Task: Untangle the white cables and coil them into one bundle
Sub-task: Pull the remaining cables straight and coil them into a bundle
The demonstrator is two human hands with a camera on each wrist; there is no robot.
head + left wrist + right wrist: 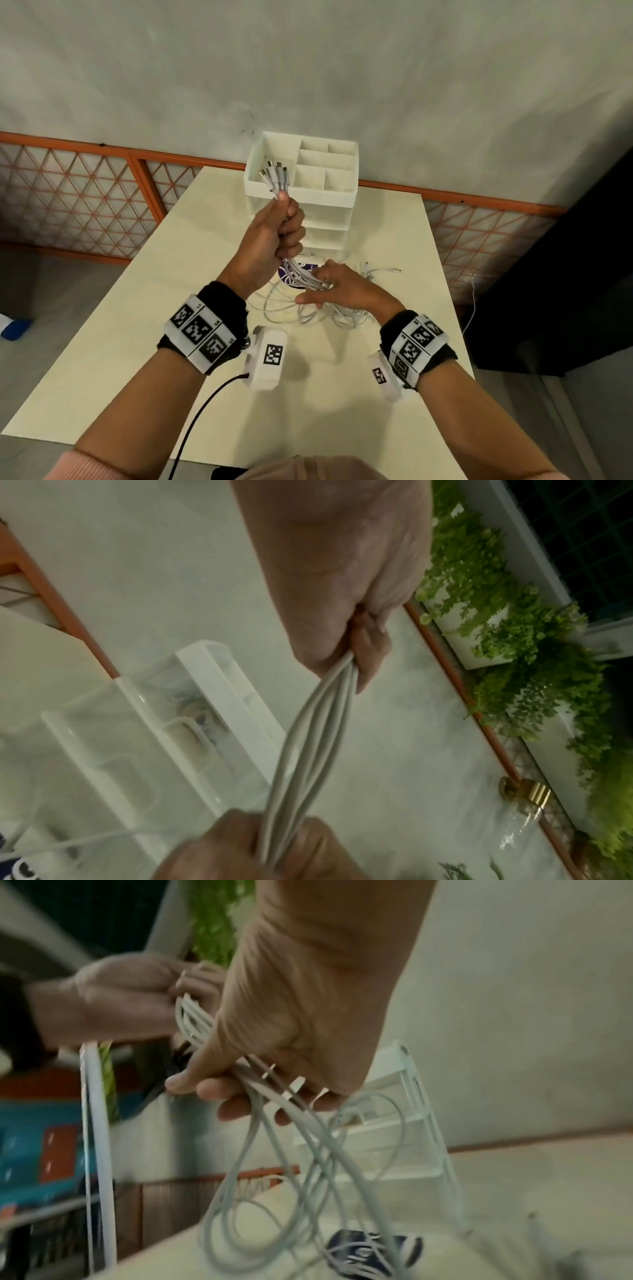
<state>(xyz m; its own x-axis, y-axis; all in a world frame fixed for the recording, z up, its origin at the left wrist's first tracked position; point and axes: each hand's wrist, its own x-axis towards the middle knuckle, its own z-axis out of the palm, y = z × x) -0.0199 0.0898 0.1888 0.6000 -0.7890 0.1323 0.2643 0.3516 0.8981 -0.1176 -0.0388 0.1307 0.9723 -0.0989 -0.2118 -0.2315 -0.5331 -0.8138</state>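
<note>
Several white cables (pixel 297 272) run as one strand between my two hands. My left hand (pixel 287 228), raised above the table, grips the strand in a fist. The cables' plug ends (pixel 274 174) stick out above its thumb. Lower and to the right, my right hand (pixel 325 284) curls its fingers round the same strand. In the right wrist view the cables (pixel 274 1096) pass between the fingers (pixel 212 1088). Below that hand, loose loops (pixel 318 313) lie tangled on the table. In the left wrist view the strand (pixel 308 737) is taut between the two hands.
A white compartment organiser (pixel 308 171) stands at the table's far edge, just behind my left hand. A dark blue round thing (pixel 301 272) lies under the cables. More cable ends (pixel 376 270) lie to the right. The cream table (pixel 137 342) ends at an orange railing (pixel 102 150).
</note>
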